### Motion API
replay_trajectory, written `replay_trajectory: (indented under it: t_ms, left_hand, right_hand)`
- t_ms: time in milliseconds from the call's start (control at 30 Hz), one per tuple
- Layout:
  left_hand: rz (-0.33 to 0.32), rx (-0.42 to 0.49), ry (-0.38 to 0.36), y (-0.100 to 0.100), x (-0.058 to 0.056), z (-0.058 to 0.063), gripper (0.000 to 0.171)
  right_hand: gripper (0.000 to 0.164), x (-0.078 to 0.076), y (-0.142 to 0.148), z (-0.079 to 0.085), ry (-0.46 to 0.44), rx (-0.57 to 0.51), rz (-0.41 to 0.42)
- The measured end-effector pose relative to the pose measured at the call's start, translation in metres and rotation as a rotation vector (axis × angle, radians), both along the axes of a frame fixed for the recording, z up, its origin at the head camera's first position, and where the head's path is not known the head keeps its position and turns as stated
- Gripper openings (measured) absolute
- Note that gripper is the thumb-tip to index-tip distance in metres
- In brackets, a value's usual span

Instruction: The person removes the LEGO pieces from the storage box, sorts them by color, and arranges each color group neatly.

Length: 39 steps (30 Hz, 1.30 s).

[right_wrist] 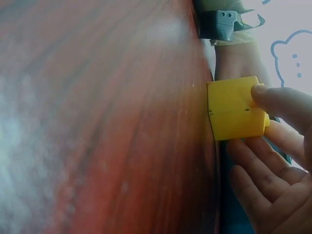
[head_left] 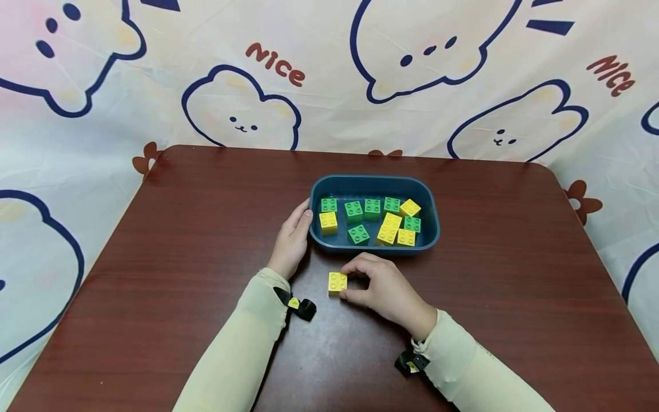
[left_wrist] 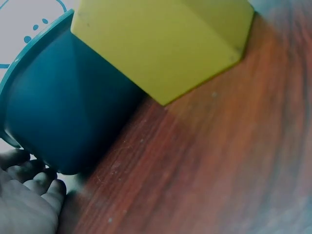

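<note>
A yellow building block [head_left: 337,284] stands on the table just in front of a dark blue tray [head_left: 374,250]. My right hand [head_left: 386,289] pinches that block between thumb and forefinger; in the right wrist view the yellow block [right_wrist: 238,109] shows its side, with the other fingers [right_wrist: 258,180] spread below it. My left hand [head_left: 290,243] rests against the tray's left end, fingers along the outer wall. In the left wrist view the fingertips [left_wrist: 41,180] lie at the tray's wall [left_wrist: 63,107], and the yellow block [left_wrist: 161,44] looms large at the top.
Inside the tray lie several green blocks [head_left: 353,212] and several yellow blocks [head_left: 328,223], some touching each other. The brown table [head_left: 206,229] ends at the back against a patterned cloth [head_left: 329,114]. Black straps with small cameras [head_left: 306,309] sit on both wrists.
</note>
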<state>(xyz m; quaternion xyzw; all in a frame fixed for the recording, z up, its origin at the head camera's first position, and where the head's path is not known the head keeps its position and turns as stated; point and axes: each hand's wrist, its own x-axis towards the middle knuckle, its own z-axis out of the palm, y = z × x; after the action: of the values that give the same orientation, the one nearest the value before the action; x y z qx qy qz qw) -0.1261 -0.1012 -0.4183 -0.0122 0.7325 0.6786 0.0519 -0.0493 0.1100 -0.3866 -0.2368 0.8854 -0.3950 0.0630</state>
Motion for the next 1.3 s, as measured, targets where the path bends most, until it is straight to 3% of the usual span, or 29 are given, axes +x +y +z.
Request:
replay_trajectory:
  t_ms: [467,800,1100,1300]
  left_hand:
    - [0.004,0.001,0.03,-0.001,-0.001,-0.002,0.048]
    - [-0.008,0.01,0.023,-0.001,0.001,-0.001,0.05]
    - [-0.005,0.016,0.023,-0.002,0.0,-0.001,0.048]
    - [-0.003,0.012,0.027,-0.002,0.001,-0.001,0.048]
  right_hand:
    - [0.035,-0.002,0.006,0.017,-0.042,-0.089,-0.026]
    - [0.031,-0.009,0.005,0.025,0.033,-0.146,-0.044]
    - [0.031,-0.023,0.0,0.033,0.05,-0.192,-0.058]
    - [0.028,-0.038,-0.005,0.033,0.061,-0.169,-0.089]
